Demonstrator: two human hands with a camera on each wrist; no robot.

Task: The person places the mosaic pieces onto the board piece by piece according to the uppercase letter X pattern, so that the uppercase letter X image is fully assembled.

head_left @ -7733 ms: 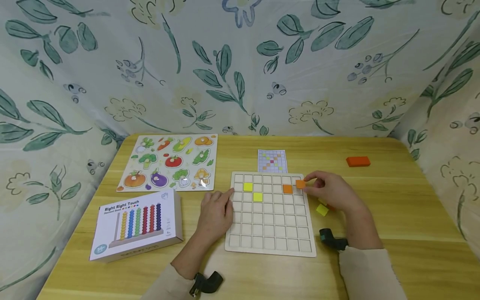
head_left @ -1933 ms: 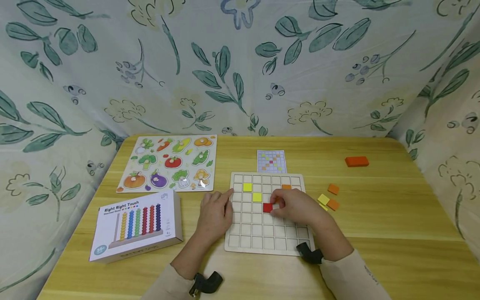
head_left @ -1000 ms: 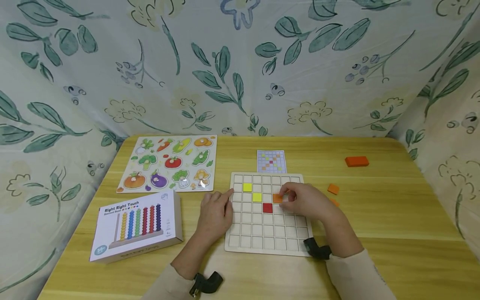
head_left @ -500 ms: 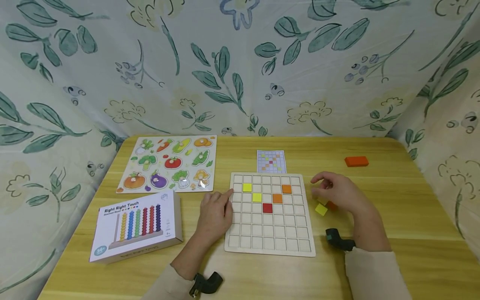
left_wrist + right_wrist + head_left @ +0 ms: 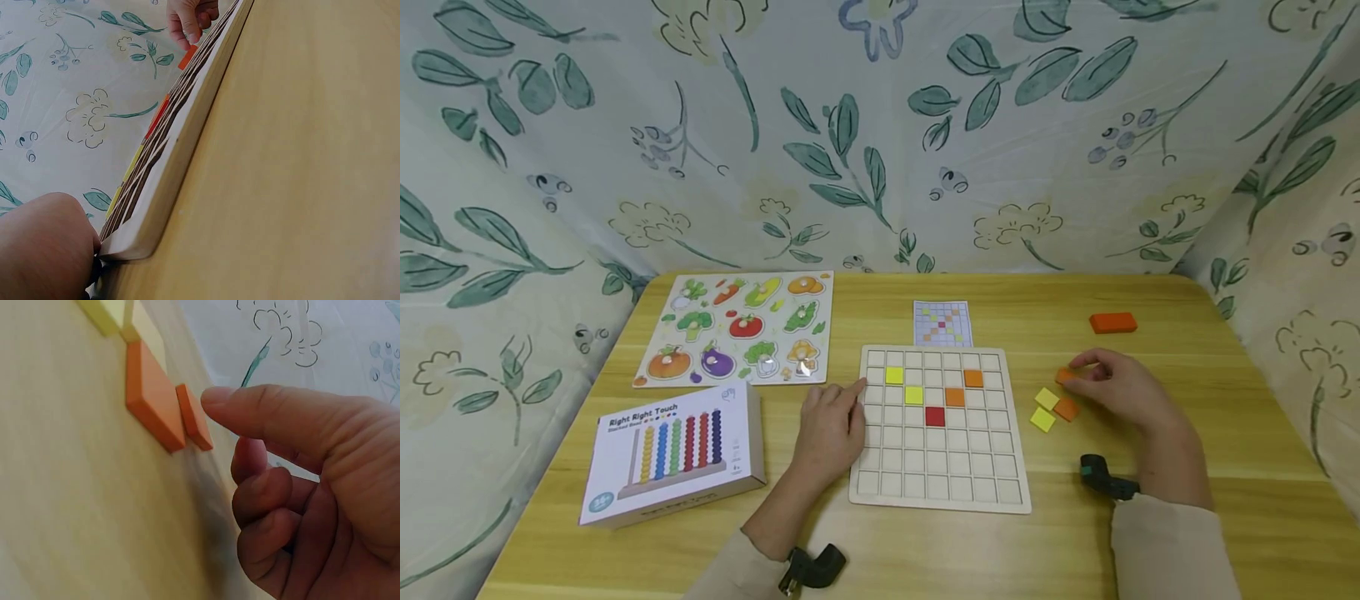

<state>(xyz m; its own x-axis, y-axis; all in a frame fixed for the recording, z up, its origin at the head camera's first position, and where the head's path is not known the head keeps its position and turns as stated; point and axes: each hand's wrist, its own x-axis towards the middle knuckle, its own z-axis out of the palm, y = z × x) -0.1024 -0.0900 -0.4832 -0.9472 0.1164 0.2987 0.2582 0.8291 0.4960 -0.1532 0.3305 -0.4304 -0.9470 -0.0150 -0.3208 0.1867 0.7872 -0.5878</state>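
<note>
A wooden grid board (image 5: 891, 483) lies mid-table. Two yellow tiles (image 5: 913, 395), a red tile (image 5: 935, 416) and two orange tiles (image 5: 954, 397) sit in its cells, forming a V. My left hand (image 5: 827, 427) rests on the table at the board's left side, index fingertip against the edge. Right of the board, my right hand (image 5: 1116, 387) reaches over a loose orange tile (image 5: 195, 419), thumb and index finger at it in the head view. In the right wrist view the thumb tip is just beside that tile, which lies on the table. Another orange tile (image 5: 1066, 408) and two yellow tiles (image 5: 1042, 419) lie close by.
A small printed pattern card (image 5: 943, 323) lies behind the board. An orange-red block (image 5: 1113, 322) is at the back right. On the left are a vegetable puzzle board (image 5: 658, 333) and a white bead-toy box (image 5: 670, 450). A patterned cloth (image 5: 880, 167) hangs behind the table.
The red tile and an orange tile have come onto the board under my right hand, which has since moved right to the loose tiles. My left hand has stayed in place.
</note>
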